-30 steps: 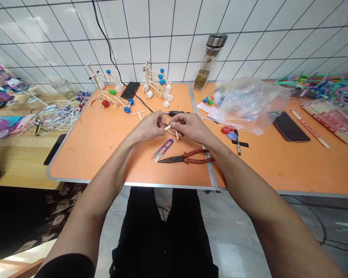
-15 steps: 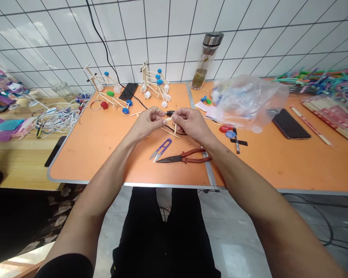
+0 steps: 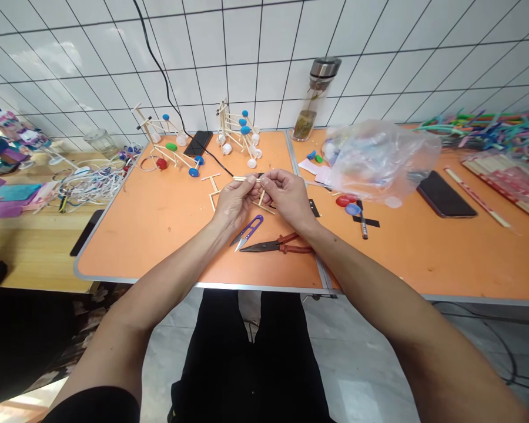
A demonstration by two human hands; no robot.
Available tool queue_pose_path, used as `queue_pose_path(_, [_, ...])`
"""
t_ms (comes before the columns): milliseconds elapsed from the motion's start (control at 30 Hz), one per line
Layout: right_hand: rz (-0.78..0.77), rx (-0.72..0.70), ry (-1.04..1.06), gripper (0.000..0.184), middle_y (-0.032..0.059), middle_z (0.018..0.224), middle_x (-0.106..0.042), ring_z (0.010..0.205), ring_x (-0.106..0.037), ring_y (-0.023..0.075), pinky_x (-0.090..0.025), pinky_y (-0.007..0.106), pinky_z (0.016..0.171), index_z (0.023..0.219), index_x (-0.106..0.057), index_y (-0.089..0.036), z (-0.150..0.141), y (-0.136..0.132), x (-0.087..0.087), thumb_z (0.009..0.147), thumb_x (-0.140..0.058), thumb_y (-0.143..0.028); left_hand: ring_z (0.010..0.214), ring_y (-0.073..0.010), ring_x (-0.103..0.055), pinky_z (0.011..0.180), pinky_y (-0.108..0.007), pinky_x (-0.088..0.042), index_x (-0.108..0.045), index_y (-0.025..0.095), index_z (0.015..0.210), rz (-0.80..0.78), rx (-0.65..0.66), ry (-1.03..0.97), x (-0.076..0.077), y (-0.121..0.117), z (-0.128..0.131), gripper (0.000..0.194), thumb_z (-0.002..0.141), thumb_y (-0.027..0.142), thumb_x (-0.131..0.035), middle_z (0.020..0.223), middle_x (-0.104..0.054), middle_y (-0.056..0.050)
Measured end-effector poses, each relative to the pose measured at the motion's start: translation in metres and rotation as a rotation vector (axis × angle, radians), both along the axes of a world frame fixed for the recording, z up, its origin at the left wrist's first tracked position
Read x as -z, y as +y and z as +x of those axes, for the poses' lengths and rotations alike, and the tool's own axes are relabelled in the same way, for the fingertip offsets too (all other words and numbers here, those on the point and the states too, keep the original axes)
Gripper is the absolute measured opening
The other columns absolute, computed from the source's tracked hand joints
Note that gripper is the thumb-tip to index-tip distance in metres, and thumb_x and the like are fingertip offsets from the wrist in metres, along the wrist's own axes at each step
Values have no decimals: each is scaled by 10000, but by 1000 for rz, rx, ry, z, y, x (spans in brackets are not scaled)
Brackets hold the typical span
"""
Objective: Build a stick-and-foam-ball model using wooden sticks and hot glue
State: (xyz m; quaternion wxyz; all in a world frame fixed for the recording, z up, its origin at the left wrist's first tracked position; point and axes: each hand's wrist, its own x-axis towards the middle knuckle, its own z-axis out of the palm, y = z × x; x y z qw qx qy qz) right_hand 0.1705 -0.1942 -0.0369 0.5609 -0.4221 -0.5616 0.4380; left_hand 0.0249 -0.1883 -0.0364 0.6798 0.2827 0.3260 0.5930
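Observation:
My left hand and my right hand meet over the table, fingertips pinched close together. Between them is a small piece of thin wooden sticks, gripped by both hands; the fingers cover most of it. A black bit shows just behind the fingertips, too hidden to name. Below the right fingers a wooden stick slants toward the table. Left of my left hand lies a joined stick frame. Purple thread snips and long-nose pliers with red handles lie nearer me.
Stick models with coloured round caps stand at the back. A glass bottle, a plastic bag, a phone and a marker pen lie rightward. A black cable runs down the wall.
My hands have come together, the left moving right and toward me. The black piece between them is now mostly covered, and the stick frame on the left shows more. The view has shifted slightly.

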Motion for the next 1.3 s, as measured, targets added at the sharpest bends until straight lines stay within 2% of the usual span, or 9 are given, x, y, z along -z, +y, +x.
queue_pose_path(100, [12,21,-45,413,-6,773,-730,578,-607,125,-528,266,558,935,-749,-220,5,-1,-5,879,-871,-610,650,-48,-663,760,-188,-578,-819,169,871,0,-39,87,-2,2,-4,98,908,185,-908,783,-776,16])
queue_pose_path(200, [54,69,-89,439,4,804,-740,652,-655,147,-589,289,653,1042,-791,-228,11,0,-10,893,-837,-639,690,-63,-694,789,-211,-594,-815,176,882,-12,-53,148,-5,2,-9,173,864,261,-964,834,-798,9])
queue_pose_path(333, [91,73,-143,430,18,868,-761,749,-712,177,-635,335,762,1140,-805,-228,12,0,-14,894,-820,-579,726,-88,-734,795,-220,-606,-795,163,861,-42,1,166,-6,0,-10,254,859,344,-973,822,-808,-16])
queue_pose_path(567, [141,85,-169,349,-3,849,-726,745,-710,188,-618,336,738,1151,-796,-252,12,-1,-16,877,-854,-460,824,-145,-790,782,-247,-632,-792,176,880,42,114,286,-2,-4,-13,440,751,528,-1023,932,-853,-56])
queue_pose_path(733, [130,118,-158,366,-7,851,-721,740,-711,186,-633,344,762,1133,-774,-257,12,-2,-18,873,-880,-491,786,-142,-791,749,-251,-623,-850,176,961,125,179,362,1,-6,-12,411,743,481,-1019,1031,-869,-75])
queue_pose_path(967, [71,65,-52,453,-20,852,-730,766,-725,180,-650,340,783,1160,-743,-266,10,-1,-15,805,-929,-478,740,-131,-768,797,-276,-626,-852,157,906,210,141,324,2,-5,-9,275,751,328,-1003,943,-857,-75])
queue_pose_path(1167, [-24,24,-31,357,3,851,-758,770,-715,178,-625,318,720,1048,-774,-229,10,1,-11,810,-900,-463,757,-144,-779,820,-294,-631,-831,155,897,207,110,342,2,-7,-8,285,758,343,-995,941,-850,-74])
queue_pose_path(1300, [-1,2,26,494,-29,827,-729,763,-704,155,-621,304,761,1163,-766,-229,10,3,-8,768,-950,-462,740,-129,-760,836,-294,-636,-839,165,911,209,79,331,2,-7,-8,278,759,334,-998,917,-842,-51])
